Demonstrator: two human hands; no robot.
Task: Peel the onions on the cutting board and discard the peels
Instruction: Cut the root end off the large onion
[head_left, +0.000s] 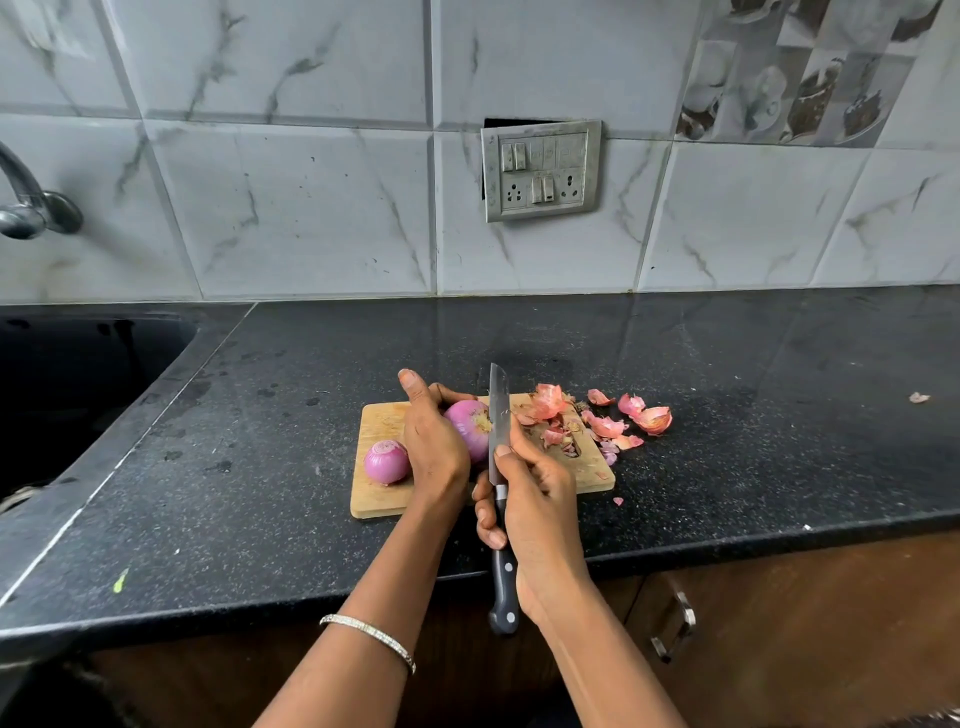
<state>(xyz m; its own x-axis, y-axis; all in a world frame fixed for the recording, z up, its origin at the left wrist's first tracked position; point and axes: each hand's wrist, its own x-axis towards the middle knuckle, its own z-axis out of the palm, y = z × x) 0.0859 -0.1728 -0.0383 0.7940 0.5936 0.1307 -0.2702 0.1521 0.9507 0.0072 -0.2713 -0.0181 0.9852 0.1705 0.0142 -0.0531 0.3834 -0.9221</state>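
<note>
Hands (436, 441) (535, 509) grip onion (470, 428) and knife (498, 415); peels (602, 423) litter board (379, 499).

Black counter (727, 374): cutting board (382, 499), peels (652, 418) (scattered).

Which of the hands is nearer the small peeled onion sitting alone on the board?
Left. The left hand sits right beside the small onion; the right hand, holding the knife, is farther right.
</note>
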